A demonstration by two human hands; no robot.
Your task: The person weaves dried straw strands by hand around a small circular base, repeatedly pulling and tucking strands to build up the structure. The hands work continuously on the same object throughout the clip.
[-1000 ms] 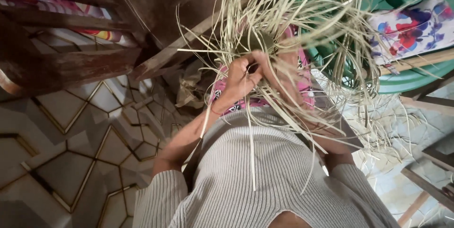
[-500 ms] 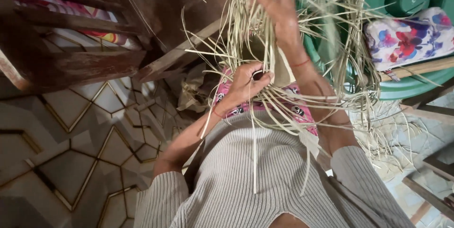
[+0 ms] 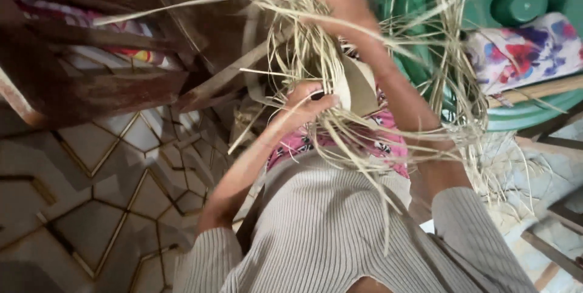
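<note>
I have both hands in a loose bundle of pale straw strands (image 3: 340, 56) held over my lap. My left hand (image 3: 306, 103) is curled shut, pinching strands at the bottom of the bundle against a stiff, tan, rounded piece (image 3: 358, 86) that lies just to its right; this looks like the woven start of the work, though the tangle hides most of it and I cannot be sure. My right hand (image 3: 343, 4) is above and beyond the left, fingers closed around a cluster of strands it has drawn upward. Free ends fan out from both hands in every direction, some trailing down over my grey ribbed top (image 3: 328, 238) and the pink patterned cloth (image 3: 370, 144) under the left hand.

Judging progress: only that small tan piece near the left hand appears worked into shape. By far the greater part of the straw is loose and unwoven, so I would call this an early stage, with most of the plaiting left.

To the right of my right hand stands a green plastic tub (image 3: 516, 1) with a flowered cloth (image 3: 522, 56) on it. Left of my left hand are dark wooden furniture (image 3: 109, 86) and a tiled floor (image 3: 91, 208).
</note>
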